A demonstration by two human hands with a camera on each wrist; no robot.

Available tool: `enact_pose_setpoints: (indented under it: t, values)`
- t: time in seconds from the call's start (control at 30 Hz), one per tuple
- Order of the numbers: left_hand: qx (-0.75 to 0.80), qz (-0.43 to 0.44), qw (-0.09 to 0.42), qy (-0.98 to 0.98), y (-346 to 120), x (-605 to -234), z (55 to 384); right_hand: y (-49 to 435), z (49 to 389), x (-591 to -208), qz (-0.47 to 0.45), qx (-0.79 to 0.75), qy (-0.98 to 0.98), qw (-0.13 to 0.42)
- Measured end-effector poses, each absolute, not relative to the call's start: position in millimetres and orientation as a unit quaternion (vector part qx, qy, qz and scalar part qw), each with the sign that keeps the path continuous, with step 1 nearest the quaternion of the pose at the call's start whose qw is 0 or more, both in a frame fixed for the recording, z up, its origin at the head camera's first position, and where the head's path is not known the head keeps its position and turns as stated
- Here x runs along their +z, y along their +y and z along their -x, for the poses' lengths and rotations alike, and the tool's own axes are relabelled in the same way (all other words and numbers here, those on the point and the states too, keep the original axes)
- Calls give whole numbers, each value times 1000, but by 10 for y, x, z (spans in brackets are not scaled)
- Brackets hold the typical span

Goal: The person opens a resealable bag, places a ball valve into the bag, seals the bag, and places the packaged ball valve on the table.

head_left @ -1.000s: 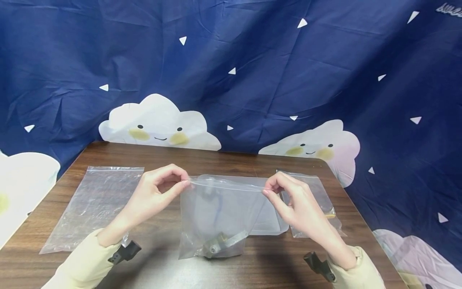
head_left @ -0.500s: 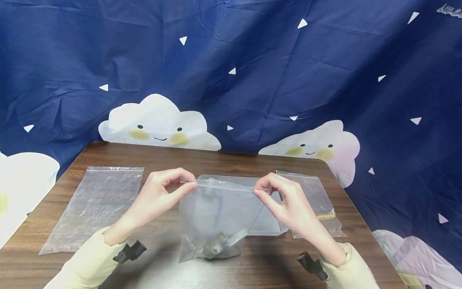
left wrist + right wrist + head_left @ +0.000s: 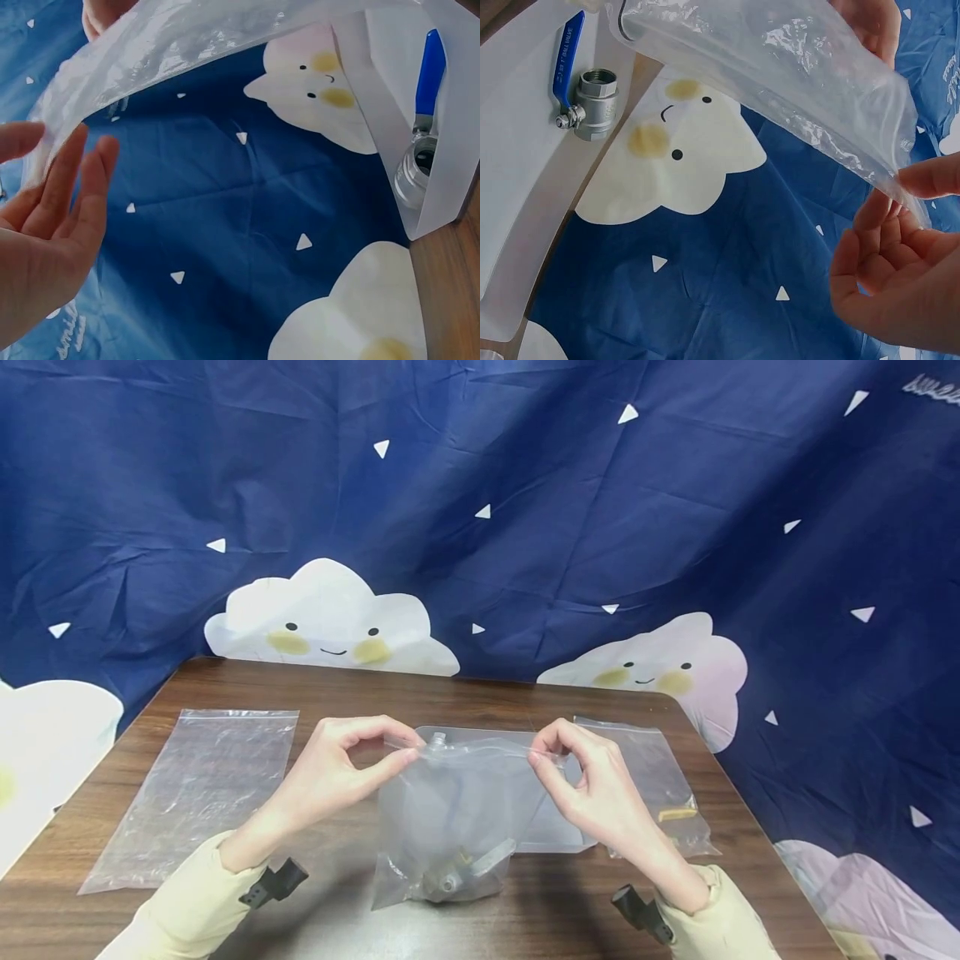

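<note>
A clear zip bag (image 3: 468, 802) hangs upright between my hands, its bottom near the table. My left hand (image 3: 333, 770) pinches one top corner between thumb and fingers. At the opposite corner, my right hand (image 3: 597, 783) pinches the zip edge in the same way. Low in the bag lies a metal fitting (image 3: 448, 882) with a pale bar beside it, blurred by the plastic. Behind the bag stands a translucent tray (image 3: 558, 837). A metal ball valve (image 3: 598, 105) with a blue lever (image 3: 568, 61) is in it, shown by the wrist views.
Flat on the left of the wooden table (image 3: 322, 893) lies another clear zip bag (image 3: 217, 785). At the right, partly behind my right hand, a third zip bag (image 3: 651, 764) holds something with a yellow part (image 3: 677, 814). A blue cloud-patterned curtain (image 3: 480, 568) hangs behind.
My hands have come closer together along the zip edge, the left hand moving right and the right hand moving left. The bag's top edge now sags and puckers instead of being stretched straight.
</note>
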State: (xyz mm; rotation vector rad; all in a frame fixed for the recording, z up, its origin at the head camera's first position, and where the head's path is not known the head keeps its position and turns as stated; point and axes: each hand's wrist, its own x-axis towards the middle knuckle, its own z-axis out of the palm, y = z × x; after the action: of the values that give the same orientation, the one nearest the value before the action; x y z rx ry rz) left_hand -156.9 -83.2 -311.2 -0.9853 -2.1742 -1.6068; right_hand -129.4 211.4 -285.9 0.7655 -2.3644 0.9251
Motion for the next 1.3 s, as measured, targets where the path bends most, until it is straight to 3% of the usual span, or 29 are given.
enact_pose_setpoints:
  t: [0.43, 0.8, 1.03, 1.3]
  values:
    - [-531, 298, 143, -780, -830, -3107, 1569, 2065, 1341, -2874, -319, 342, -850, 243]
    - [-540, 272, 89, -791, -810, -3071, 1600, 2056, 1341, -2857, -327, 351, -850, 217]
    - [-544, 290, 76, -783, -764, -3065, 1628, 2000, 1362, -2851, -312, 352, -859, 200]
    - [-543, 321, 99, -770, -716, -3055, 1634, 1975, 1377, -2840, -320, 348, -856, 210]
